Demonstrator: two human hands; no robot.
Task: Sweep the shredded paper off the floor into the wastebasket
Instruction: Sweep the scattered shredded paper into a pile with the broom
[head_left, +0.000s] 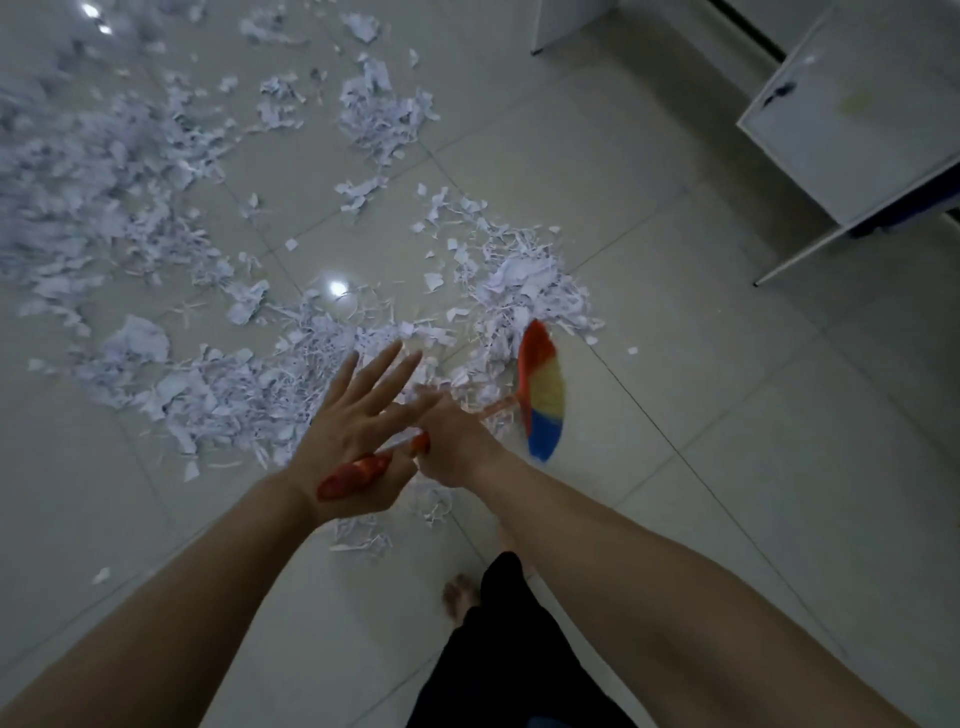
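Observation:
White shredded paper (291, 384) lies scattered over the tiled floor, thickest at the left (78, 197) and in a heap near the broom head (524, 291). A broom with a red, yellow and blue bristle head (543, 389) and a red handle (353, 475) reaches from my hands down to the floor. My right hand (452, 447) grips the handle. My left hand (353, 426) has its fingers spread straight, and the handle's end lies across its back near the wrist. No wastebasket is in view.
A white cabinet (852, 119) stands at the upper right, with another white furniture edge (582, 26) behind it. My bare foot (460, 595) and black trouser leg (509, 649) are below my hands. More paper scraps (363, 538) lie close to my foot.

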